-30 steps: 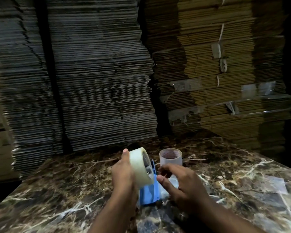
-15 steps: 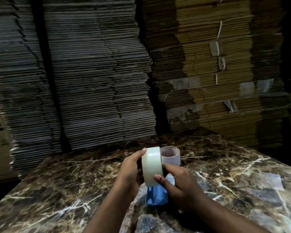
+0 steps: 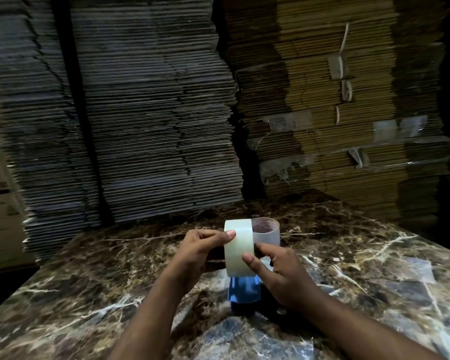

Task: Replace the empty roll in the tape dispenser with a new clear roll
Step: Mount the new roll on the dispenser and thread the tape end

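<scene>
Clear tape, a full new roll [image 3: 239,247], gripped on edge by both hands above the blue dispenser [image 3: 244,289]. Left hand [image 3: 202,249] closed on the roll's nine o'clock flank, thumb laid across the outer band. Right hand [image 3: 279,272] clasped at three to five o'clock, thumb pressed low on the band. Roll's axis ran nine to three, tread facing the camera. Directly at six o'clock of the roll, just below and possibly touching: the dispenser, mostly hidden, hub not visible. At one o'clock, just behind, stood the spent core [image 3: 266,232], upright on the marble table [image 3: 374,268]. Neither hand clearly nearer the dispenser; seating probably called for a sideways slide along that axis.
</scene>
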